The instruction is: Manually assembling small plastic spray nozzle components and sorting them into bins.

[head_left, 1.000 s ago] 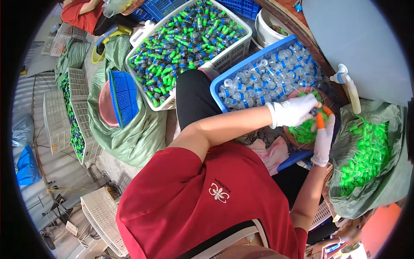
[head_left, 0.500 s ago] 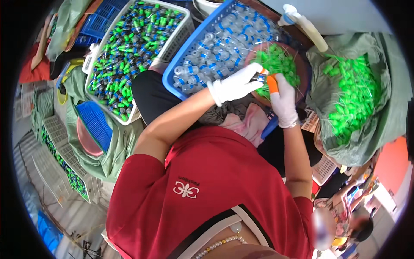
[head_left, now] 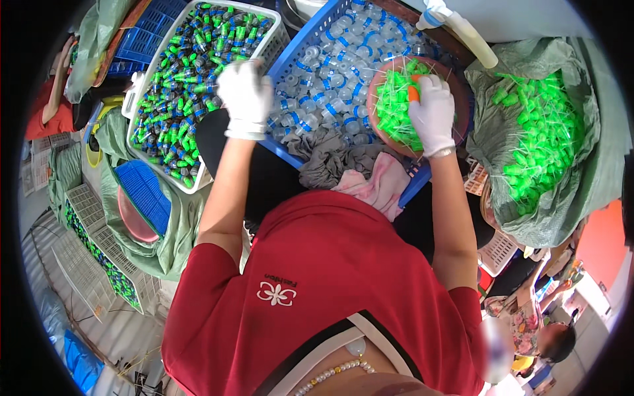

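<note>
- Blue sieve (head_left: 145, 188) leans over a pink basin (head_left: 133, 221) on a green sack at far left, well apart from both hands.
- White crate (head_left: 273, 45) comes next, heaped with dark bottles (head_left: 181, 86) that wear green caps and blue bands.
- Left hand (head_left: 246, 91), white-gloved, hangs at this crate's near right side. Its fingers look curled, but blur hides whether they hold anything. A low, gentle release would suit this heap best, since bottles near the rim could roll off.
- Blue crate (head_left: 300, 45) stands to the right, full of clear bottles (head_left: 343, 63) with blue bands; a grey cloth (head_left: 333, 158) and a pink cloth (head_left: 373, 181) lie at its near edge.
- Bowl (head_left: 446, 70), pinkish, sits at this crate's right end and holds loose caps (head_left: 394, 105), bright green with thin pale stems.
- Right hand (head_left: 434, 117), also gloved, bends down over the caps, orange finger sleeves (head_left: 414, 94) among them. I cannot tell whether it grips one. Pinching a single cap by its thick green body seems surest; the stems look tangled and easy to bend.
- Grey-green bag (head_left: 489, 112), far right, gapes around more caps.
</note>
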`<state>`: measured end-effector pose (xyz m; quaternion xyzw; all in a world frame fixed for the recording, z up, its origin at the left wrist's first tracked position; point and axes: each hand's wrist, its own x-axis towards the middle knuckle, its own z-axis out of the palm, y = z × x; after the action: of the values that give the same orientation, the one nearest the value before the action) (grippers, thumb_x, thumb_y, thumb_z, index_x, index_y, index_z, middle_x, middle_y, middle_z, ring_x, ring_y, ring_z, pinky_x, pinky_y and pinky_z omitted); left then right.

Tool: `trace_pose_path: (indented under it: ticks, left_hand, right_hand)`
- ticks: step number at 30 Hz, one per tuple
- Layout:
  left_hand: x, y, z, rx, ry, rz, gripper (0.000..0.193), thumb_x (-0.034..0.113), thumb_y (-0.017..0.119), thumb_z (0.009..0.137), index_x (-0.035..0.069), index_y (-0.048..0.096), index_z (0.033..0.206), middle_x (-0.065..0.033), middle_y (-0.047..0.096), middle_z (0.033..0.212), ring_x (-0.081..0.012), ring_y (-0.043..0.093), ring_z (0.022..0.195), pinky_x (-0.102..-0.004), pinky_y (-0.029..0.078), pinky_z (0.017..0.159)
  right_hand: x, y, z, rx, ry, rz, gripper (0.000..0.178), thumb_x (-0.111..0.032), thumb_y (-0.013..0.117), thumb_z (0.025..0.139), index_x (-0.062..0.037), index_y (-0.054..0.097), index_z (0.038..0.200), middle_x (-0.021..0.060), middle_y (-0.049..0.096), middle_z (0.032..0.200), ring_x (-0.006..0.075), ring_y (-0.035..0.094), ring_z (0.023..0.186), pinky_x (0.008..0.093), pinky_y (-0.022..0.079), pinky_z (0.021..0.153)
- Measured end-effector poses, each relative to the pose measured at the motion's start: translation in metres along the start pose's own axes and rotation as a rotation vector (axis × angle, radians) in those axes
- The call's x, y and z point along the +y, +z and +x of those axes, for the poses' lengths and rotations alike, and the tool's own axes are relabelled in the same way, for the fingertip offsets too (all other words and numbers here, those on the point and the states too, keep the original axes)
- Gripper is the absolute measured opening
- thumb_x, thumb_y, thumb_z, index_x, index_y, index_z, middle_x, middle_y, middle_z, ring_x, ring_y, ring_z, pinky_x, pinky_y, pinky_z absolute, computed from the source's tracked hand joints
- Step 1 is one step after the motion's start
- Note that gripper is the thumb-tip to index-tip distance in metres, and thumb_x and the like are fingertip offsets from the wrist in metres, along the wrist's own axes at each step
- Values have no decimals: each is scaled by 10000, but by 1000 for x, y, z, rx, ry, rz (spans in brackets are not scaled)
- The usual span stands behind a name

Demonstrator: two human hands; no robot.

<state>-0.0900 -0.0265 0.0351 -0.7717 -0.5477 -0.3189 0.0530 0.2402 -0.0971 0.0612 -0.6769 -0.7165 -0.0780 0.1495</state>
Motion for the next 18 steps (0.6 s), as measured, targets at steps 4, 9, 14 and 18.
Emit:
trace_pose_path:
  ticks: [4, 9, 14, 18]
  left_hand:
    - [48, 48, 0, -188, 158, -296, 290, 117, 684, 773, 132, 654, 1061, -86, 622, 962, -303, 571, 944, -413, 438, 830]
    - [88, 112, 8, -358, 172, -312, 356, 163, 692, 787, 149, 657, 1140, -100, 596, 1043, -328, 552, 979, -415, 460, 852]
    - [88, 116, 8, -507, 214, -288, 409, 181, 719, 771, 169, 638, 1172, -98, 577, 1081, -338, 541, 991, -417, 470, 871]
    - [90, 107, -1, -485, 196, -325, 403, 191, 740, 748, 138, 626, 1131, -104, 566, 1082, -343, 542, 975, -428, 472, 865]
  right_hand:
    - [-13, 36, 15, -57, -26, -193, 264, -215, 651, 762, -118, 635, 1007, 73, 618, 945, 266, 612, 864, 429, 471, 699]
    - [-20, 35, 11, -222, -33, -387, 317, -236, 651, 768, -139, 630, 1069, 51, 624, 995, 247, 611, 894, 436, 461, 707]
    - [-14, 28, 1, -232, -42, -339, 311, -289, 650, 782, -159, 636, 1064, 44, 612, 971, 236, 611, 862, 441, 448, 690]
    - [-17, 39, 5, -184, 0, -314, 246, -309, 649, 791, -166, 646, 991, 43, 606, 924, 234, 618, 831, 438, 444, 676]
